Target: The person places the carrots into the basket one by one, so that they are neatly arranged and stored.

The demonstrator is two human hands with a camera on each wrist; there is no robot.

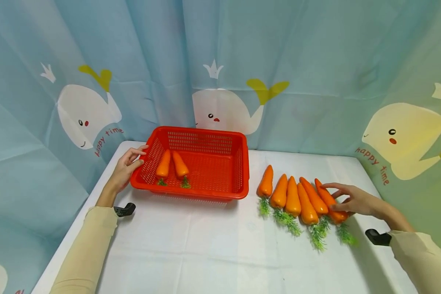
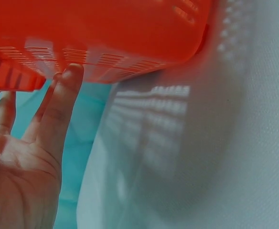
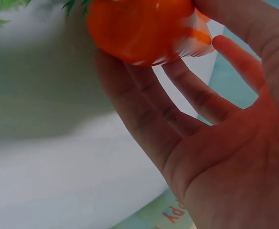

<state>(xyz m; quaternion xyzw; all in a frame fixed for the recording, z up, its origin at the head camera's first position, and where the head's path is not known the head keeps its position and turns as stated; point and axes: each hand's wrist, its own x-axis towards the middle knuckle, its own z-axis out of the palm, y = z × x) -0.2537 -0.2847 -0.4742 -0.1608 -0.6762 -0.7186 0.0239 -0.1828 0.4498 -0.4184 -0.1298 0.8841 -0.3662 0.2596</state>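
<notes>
My left hand (image 1: pixel 124 169) is at the left end of a red plastic basket (image 1: pixel 191 195), its fingertips at the rim. In the left wrist view its fingers are extended, one fingertip (image 2: pixel 72 71) touching the slotted wall. Two orange carrots (image 1: pixel 163 165) with short green tops lie inside, at the basket's left. On the right, my right hand (image 1: pixel 358 201) holds the rightmost carrot (image 1: pixel 325 196) of a row, thumb and fingers on opposite sides of it. The right wrist view shows the thick end of that carrot (image 3: pixel 134 28) between them; some fingertips are hidden behind it.
Several more carrots (image 1: pixel 293 198) with leafy green tops lie side by side to the left of my right hand. A white cloth (image 1: pixel 206 253) covers the table. Blue curtains (image 1: pixel 308 53) with whale prints hang behind and at both sides.
</notes>
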